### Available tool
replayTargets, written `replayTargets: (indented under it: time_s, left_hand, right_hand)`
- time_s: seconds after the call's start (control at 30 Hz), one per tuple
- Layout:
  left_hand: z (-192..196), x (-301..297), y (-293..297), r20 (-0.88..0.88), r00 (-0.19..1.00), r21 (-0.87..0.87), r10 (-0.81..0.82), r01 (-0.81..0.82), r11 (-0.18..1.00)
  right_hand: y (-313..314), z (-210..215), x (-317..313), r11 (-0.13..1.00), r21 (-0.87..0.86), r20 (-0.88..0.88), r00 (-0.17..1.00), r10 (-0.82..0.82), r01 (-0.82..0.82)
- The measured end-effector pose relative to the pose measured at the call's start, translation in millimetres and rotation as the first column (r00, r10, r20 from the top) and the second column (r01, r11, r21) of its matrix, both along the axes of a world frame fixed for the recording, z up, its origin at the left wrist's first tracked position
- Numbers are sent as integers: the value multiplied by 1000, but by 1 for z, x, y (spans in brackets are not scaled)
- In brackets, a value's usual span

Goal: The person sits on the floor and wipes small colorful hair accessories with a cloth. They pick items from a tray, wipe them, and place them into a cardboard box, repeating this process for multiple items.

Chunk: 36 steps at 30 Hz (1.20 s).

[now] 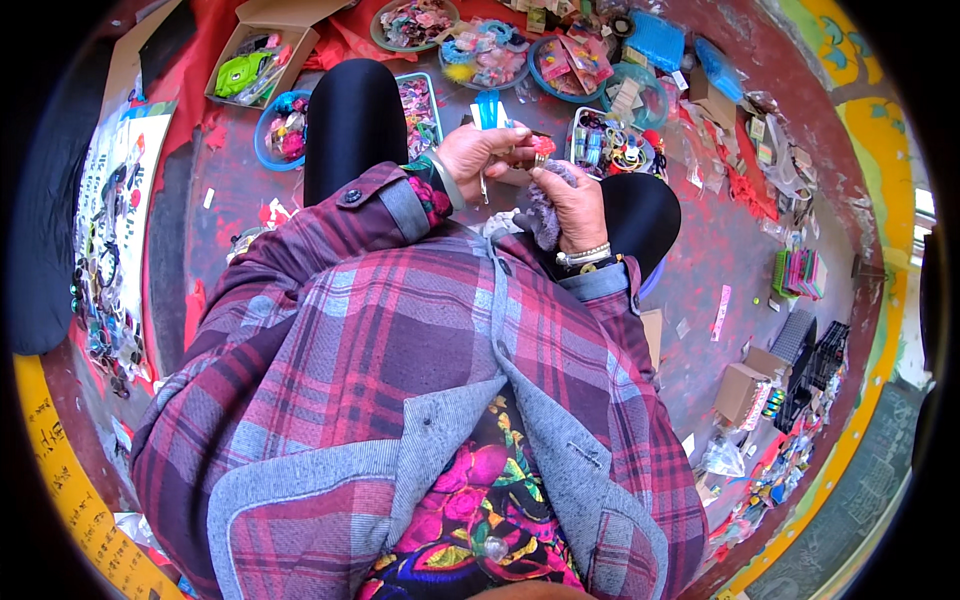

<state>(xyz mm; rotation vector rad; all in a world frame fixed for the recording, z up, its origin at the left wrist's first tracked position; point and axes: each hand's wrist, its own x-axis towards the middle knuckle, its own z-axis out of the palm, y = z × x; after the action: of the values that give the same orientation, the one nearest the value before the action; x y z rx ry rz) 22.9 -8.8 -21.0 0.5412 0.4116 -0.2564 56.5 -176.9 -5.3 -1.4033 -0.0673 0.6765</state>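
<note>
Both my hands meet above my lap, between my knees. My left hand (pixel 478 158) is closed, its thumb and fingertips pinched at a small red flower-like ornament (pixel 543 147). A blue and white flat piece (pixel 488 108) sticks up beyond that hand; whether it is held I cannot tell. In my right hand (pixel 582 212) a greyish-purple fluffy cloth (pixel 543 212) is bunched up and hangs below the fingers. The right thumb and forefinger come up close to the ornament's lower side. The contact there is too small to make out.
Round basins of hair accessories (pixel 485 55) stand beyond my knees. A white-rimmed tray (pixel 420 110) and a blue basin (pixel 283 130) sit by my left knee. An open carton (pixel 262 65) is far left, a sunglasses display (pixel 112 240) left, cardboard boxes (pixel 742 392) right.
</note>
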Motion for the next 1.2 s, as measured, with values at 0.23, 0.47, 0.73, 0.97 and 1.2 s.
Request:
replayTargets:
  time_s: [0.23, 0.47, 0.73, 0.97, 1.2]
  left_hand:
    - [6, -7, -6, 86, 991, 235, -98, 76, 969]
    - [6, -6, -4, 149, 985, 284, -86, 41, 958]
    - [11, -8, -9, 65, 993, 425, -104, 66, 903]
    - [9, -13, -10, 193, 943, 389, -271, 179, 903]
    - [-30, -2, 4, -31, 991, 397, -129, 131, 909]
  right_hand:
    - [1, -5, 2, 1000, 26, -33, 999, 2, -1]
    - [-4, -9, 11, 994, 104, -64, 998, -23, 30]
    - [-18, 11, 27, 947, 317, 97, 991, -94, 58]
    - [-3, -10, 15, 981, 195, 233, 971, -50, 3]
    - [-24, -19, 34, 886, 354, -62, 953, -296, 298]
